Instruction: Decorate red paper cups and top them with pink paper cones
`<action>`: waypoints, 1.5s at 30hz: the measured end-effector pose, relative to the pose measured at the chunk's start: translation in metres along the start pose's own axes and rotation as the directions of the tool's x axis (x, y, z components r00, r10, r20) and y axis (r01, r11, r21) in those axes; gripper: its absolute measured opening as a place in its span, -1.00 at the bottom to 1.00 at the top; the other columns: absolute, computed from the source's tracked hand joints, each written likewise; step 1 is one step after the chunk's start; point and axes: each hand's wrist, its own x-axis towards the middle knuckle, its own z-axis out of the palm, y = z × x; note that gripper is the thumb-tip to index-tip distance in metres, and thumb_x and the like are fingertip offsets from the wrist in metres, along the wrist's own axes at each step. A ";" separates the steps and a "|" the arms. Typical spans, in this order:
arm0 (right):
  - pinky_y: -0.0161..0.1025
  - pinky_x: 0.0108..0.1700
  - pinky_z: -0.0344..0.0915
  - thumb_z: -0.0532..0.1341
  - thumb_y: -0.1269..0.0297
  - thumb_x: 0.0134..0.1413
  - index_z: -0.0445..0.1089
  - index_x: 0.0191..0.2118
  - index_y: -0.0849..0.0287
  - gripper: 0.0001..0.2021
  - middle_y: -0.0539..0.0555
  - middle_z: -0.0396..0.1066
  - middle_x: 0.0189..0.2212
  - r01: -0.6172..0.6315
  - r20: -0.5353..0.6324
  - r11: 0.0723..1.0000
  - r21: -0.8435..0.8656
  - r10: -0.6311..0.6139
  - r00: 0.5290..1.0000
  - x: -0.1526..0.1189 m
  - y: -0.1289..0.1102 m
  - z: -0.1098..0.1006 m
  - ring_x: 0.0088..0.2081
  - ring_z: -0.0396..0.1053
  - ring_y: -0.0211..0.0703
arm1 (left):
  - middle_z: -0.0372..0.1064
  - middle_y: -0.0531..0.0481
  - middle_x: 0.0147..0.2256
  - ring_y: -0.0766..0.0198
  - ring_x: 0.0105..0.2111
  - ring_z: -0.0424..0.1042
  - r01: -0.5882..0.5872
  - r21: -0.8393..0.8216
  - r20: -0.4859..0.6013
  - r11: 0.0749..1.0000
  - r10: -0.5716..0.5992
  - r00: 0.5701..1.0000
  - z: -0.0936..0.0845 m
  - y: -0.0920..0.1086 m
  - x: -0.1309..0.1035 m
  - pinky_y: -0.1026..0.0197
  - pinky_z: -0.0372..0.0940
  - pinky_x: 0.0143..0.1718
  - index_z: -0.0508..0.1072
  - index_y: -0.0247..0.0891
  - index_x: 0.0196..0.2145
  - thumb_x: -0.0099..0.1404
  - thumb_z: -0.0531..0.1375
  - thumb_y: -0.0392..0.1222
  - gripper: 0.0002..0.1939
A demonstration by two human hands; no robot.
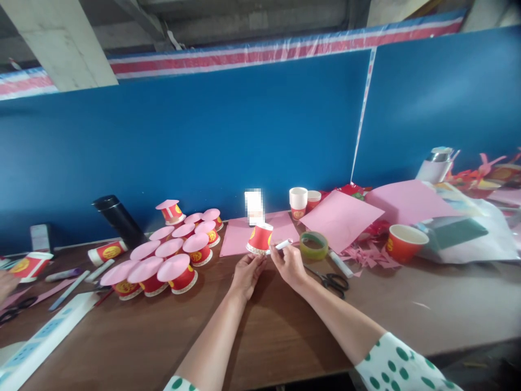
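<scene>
An upside-down red paper cup (pixel 259 237) with a yellow emblem is in front of me, its patterned rim facing down. My left hand (pixel 247 275) is closed on the cup near that rim. In my right hand (pixel 290 264) is a slim white pen-shaped tube (pixel 281 246), pinched between the fingers, its tip close to the lower side of the cup. Whether the tip touches the cup I cannot tell. Pink paper (pixel 234 237) lies behind the cup. To the right of my right hand is a roll of yellow-green tape (pixel 313 246), with black-handled scissors (pixel 336 282) nearer to me.
Several upturned cups topped with pink paper discs (pixel 173 267) stand at left. A black bottle (pixel 118 220) leans behind them. Another person's hand (pixel 6 285) is at the far left edge, by a red cup (pixel 30 266). An upright red cup (pixel 405 243) stands at right, among pink sheets (pixel 342 217).
</scene>
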 end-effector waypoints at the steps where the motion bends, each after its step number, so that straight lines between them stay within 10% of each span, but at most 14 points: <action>1: -0.38 -0.40 0.20 0.02 0.27 0.18 0.33 -0.36 0.21 -0.80 0.03 0.38 -0.53 0.001 0.001 1.000 0.002 -0.001 1.000 0.000 0.000 0.000 -0.52 0.32 -0.27 | 0.43 0.00 -0.48 0.36 -0.39 0.45 0.001 0.001 0.000 1.000 -0.001 1.000 0.000 0.000 0.000 0.30 0.34 -0.21 0.39 -0.36 -0.51 -0.13 0.39 -0.25 -0.74; 45: -0.37 -0.42 0.26 0.03 0.23 0.16 0.36 -0.40 0.22 -0.76 0.08 0.43 -0.55 -0.064 -0.081 0.998 -0.016 0.062 0.995 0.003 0.006 -0.002 -0.52 0.38 -0.23 | 0.49 -0.11 -0.38 0.30 -0.32 0.48 0.033 0.044 0.040 0.998 -0.035 0.999 -0.002 0.000 -0.001 0.32 0.35 -0.23 0.42 -0.38 -0.38 -0.06 0.35 -0.27 -0.74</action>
